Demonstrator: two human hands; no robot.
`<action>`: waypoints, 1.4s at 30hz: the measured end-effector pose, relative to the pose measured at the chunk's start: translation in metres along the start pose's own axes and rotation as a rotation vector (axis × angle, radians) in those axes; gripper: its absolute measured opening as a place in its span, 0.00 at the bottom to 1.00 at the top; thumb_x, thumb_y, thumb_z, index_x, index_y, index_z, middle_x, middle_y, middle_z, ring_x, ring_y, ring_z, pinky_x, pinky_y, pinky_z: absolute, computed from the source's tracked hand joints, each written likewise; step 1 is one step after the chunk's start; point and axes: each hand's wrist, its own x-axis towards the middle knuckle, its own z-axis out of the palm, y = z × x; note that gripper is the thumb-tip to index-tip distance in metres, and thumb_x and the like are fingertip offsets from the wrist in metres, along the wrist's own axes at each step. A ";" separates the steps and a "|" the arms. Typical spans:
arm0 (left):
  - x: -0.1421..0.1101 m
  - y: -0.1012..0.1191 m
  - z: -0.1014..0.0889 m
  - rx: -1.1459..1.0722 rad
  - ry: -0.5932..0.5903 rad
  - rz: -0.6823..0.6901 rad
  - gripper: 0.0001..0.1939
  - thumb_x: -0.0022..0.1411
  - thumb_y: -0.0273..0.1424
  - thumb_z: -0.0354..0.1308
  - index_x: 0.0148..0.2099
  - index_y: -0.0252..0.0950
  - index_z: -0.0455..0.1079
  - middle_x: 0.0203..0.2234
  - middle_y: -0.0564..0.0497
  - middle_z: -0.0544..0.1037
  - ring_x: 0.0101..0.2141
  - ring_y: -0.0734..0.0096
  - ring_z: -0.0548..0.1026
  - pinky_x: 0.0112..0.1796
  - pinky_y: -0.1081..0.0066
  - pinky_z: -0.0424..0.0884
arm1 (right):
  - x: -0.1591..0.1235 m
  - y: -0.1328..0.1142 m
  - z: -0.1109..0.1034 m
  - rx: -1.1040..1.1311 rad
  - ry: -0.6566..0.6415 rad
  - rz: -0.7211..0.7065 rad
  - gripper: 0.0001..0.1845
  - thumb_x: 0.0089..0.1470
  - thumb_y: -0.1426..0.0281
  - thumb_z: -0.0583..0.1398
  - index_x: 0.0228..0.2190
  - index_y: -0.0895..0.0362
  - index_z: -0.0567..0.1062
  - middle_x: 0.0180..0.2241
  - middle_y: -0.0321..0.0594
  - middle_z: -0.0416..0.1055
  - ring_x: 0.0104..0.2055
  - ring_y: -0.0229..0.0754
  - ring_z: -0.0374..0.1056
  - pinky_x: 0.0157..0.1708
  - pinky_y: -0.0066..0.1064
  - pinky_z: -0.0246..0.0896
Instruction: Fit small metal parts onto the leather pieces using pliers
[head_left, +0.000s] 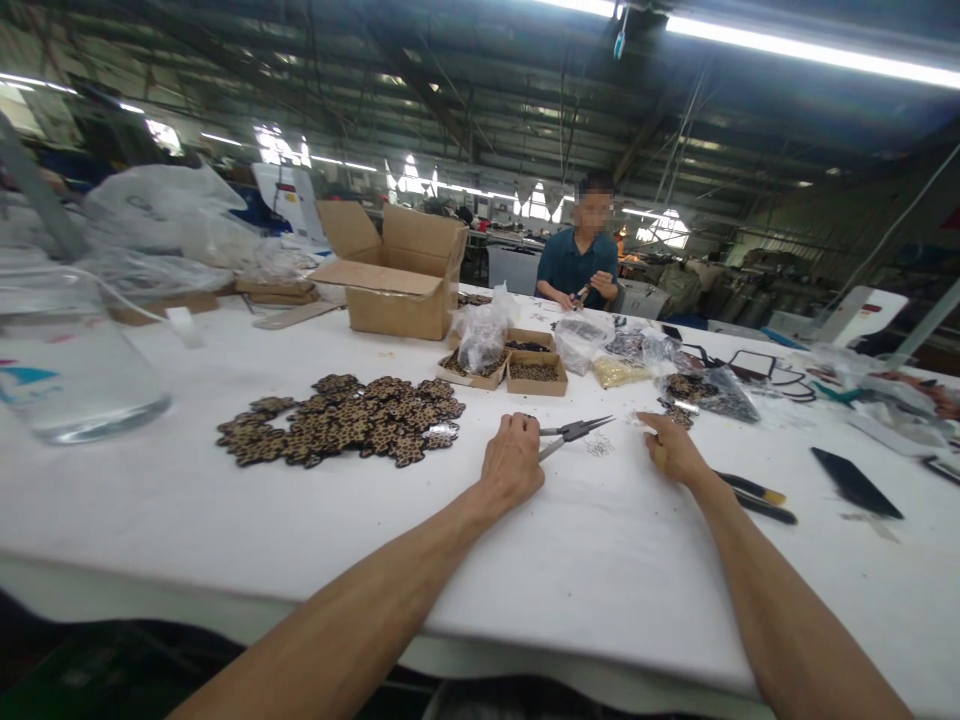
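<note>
My left hand (pixel 514 462) is closed around the handles of needle-nose pliers (pixel 576 431), whose narrow jaws point right over the white table. Just below the jaws lies a small scatter of tiny wire-like metal bits (pixel 599 446). My right hand (pixel 673 450) is just above the tabletop, its index finger stretched left and its thumb apart below; I see nothing between them. Behind its fingers are some leopard-print pieces (pixel 681 412). A second tool with black and yellow handles (pixel 757 497) shows beside my right wrist. Left of my left hand spreads a heap of leopard-print flower-shaped pieces (pixel 345 420).
Small cardboard trays of metal parts (pixel 537 386) and plastic bags (pixel 480 330) stand ahead, beside an open carton (pixel 397 310). A clear water jug (pixel 82 370) is at left, a dark phone (pixel 855 482) at right. Across the table sits a co-worker (pixel 576 262).
</note>
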 end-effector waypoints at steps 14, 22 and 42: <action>0.000 -0.002 0.004 0.016 0.002 0.026 0.28 0.50 0.22 0.59 0.55 0.39 0.64 0.52 0.43 0.68 0.55 0.56 0.64 0.50 0.62 0.72 | -0.003 -0.022 -0.027 -0.007 -0.184 -0.095 0.23 0.49 0.77 0.58 0.47 0.55 0.81 0.44 0.44 0.82 0.49 0.54 0.75 0.56 0.44 0.63; -0.002 -0.001 0.000 0.020 -0.004 0.047 0.28 0.50 0.22 0.59 0.55 0.38 0.64 0.52 0.41 0.68 0.53 0.55 0.64 0.48 0.61 0.73 | -0.010 -0.025 -0.029 0.118 -0.162 0.042 0.17 0.51 0.68 0.62 0.43 0.56 0.83 0.38 0.46 0.83 0.40 0.53 0.77 0.45 0.41 0.69; -0.001 -0.002 0.009 -0.016 0.005 0.083 0.30 0.49 0.18 0.57 0.56 0.36 0.63 0.54 0.40 0.64 0.50 0.56 0.68 0.51 0.61 0.71 | -0.002 -0.051 -0.031 0.695 -0.036 0.149 0.12 0.56 0.60 0.64 0.33 0.57 0.76 0.27 0.38 0.72 0.29 0.42 0.65 0.30 0.32 0.60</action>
